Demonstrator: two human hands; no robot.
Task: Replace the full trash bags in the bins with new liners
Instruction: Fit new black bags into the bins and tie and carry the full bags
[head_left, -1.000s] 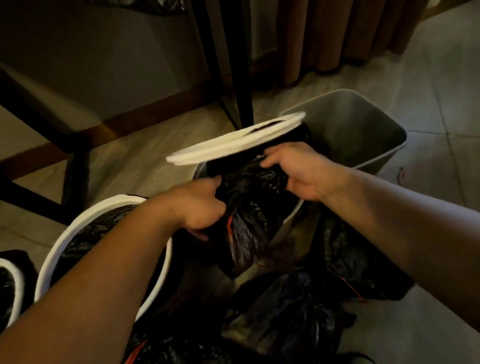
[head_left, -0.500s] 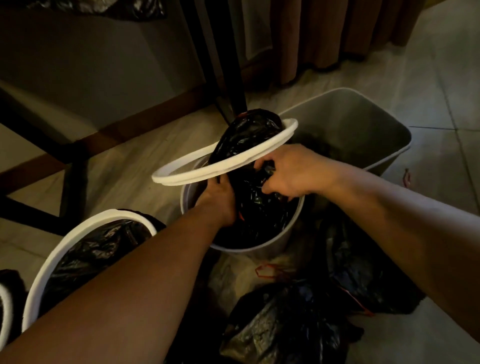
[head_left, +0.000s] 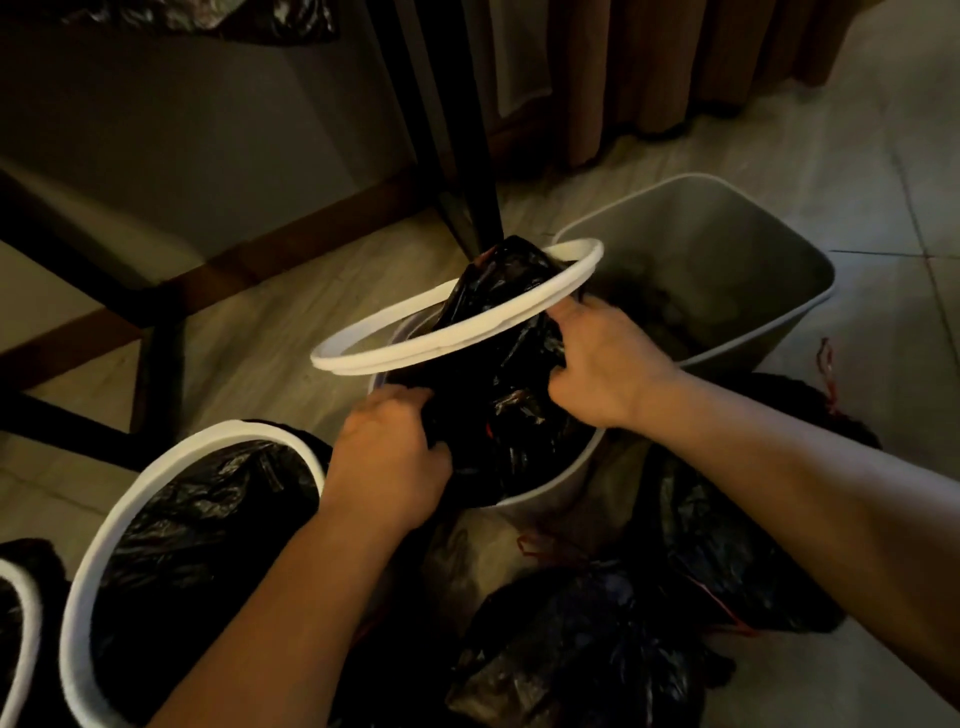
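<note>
Both forearms reach forward and down over a round bin (head_left: 551, 491) that stands on the tiled floor (head_left: 883, 171). The left hand (head_left: 387, 462) is at the near left side of the bin's rim, knuckles up, and its fingers are curled tight on a fold of the black liner (head_left: 498, 395). The right hand (head_left: 602, 364) comes from the other side with the wrist bent. Its fingers are also curled and grasp the same liner, just below a white ring (head_left: 457, 322). Whether the top finger touches the ring, I cannot tell.

The liner is thin, shiny, wrinkled plastic. Its lower part sits inside the round bin, and its top goes up through the ring in a crumpled peak. The ring is a flat, smooth hoop, tilted, higher on the right side, and it is lifted above the bin's rim.

Behind it stands a grey bin (head_left: 727, 249), rectangular with round corners and matte walls. At the left is a lined bin (head_left: 171, 467) with a thick white rim and black plastic inside. Full bags (head_left: 587, 639), dark and glossy, some with red strings, lie on the floor near the person. A pleated brown curtain (head_left: 675, 67) hangs at the back.
</note>
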